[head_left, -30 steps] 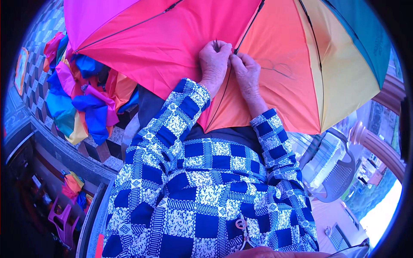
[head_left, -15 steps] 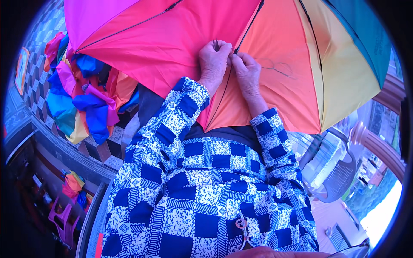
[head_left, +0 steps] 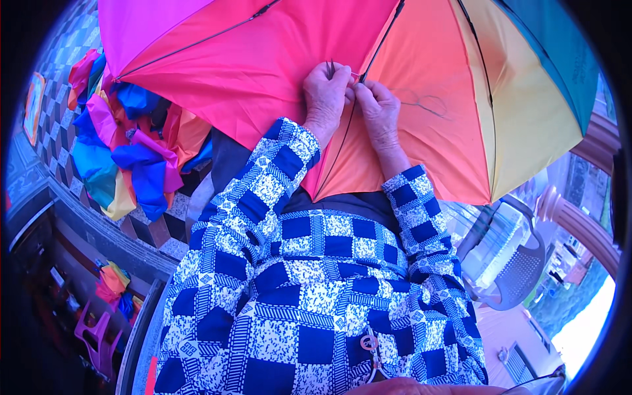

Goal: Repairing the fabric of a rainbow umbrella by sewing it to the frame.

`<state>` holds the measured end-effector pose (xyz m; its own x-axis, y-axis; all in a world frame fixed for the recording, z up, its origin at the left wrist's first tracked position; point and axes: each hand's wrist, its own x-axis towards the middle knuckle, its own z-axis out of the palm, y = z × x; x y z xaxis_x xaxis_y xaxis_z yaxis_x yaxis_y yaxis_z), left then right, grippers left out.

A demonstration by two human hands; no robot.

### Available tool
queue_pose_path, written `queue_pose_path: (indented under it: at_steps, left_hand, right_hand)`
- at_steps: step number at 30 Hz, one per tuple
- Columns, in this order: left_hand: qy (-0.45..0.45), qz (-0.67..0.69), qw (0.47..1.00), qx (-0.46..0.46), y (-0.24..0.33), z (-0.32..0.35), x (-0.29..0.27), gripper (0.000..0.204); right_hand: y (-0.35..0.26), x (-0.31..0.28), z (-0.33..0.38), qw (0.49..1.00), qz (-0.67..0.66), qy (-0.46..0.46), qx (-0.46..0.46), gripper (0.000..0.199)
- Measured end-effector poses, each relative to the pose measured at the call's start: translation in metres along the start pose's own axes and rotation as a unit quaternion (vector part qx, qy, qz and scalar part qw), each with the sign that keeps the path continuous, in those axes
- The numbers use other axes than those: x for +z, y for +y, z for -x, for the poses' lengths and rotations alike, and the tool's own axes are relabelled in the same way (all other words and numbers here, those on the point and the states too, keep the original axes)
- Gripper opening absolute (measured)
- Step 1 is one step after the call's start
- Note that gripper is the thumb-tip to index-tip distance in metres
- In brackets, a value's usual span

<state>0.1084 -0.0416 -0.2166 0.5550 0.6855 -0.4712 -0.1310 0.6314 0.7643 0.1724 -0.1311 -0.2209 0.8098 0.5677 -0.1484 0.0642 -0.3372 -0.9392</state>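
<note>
A multicoloured umbrella canopy lies spread over my lap with its inner side and dark ribs facing me. My left hand is closed over the pink panel. Two dark points of a small tool, like thread snips, stick up from its fingers; the rest is hidden. My right hand, over the orange panel, pinches at the dark joint of an umbrella rib along the pink-orange seam. A short pale thread seems to span the small gap between my fingertips. Loose dark thread lies on the orange panel.
A heap of colourful folded fabric rests on the patterned tile floor at left. A pink plastic stool stands lower left. On the right are a grey plastic chair and a round railing.
My left hand has shifted slightly left, away from the right fingertips. The gap between them is a little wider, and the pale thread shows more clearly. The umbrella has stayed put.
</note>
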Motion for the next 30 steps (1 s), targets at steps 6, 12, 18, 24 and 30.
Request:
queue_pose_path:
  at_steps: [6,12,18,24,30]
  left_hand:
    - [-0.008,-0.014,1.0,0.009,-0.003,-0.001,-0.001,0.007]
    - [-0.006,-0.027,1.0,0.015,-0.003,0.001,-0.001,0.008]
    - [-0.014,-0.108,0.993,0.055,-0.007,-0.001,-0.003,0.009]
    - [-0.036,-0.094,0.995,0.02,-0.004,-0.004,-0.001,0.008]
    - [-0.064,-0.119,0.991,-0.021,0.006,-0.004,-0.007,0.007]
  right_hand:
    - [0.002,0.001,0.0,1.0,-0.015,-0.002,0.006,0.016]
    - [0.001,0.0,0.001,1.0,-0.015,-0.003,0.01,0.016]
    - [0.0,0.002,0.002,1.0,-0.003,0.007,0.025,0.02]
    - [-0.004,-0.003,-0.001,0.999,0.018,-0.019,0.025,0.023]
    - [-0.038,-0.03,-0.002,0.959,0.252,-0.083,-0.103,0.017]
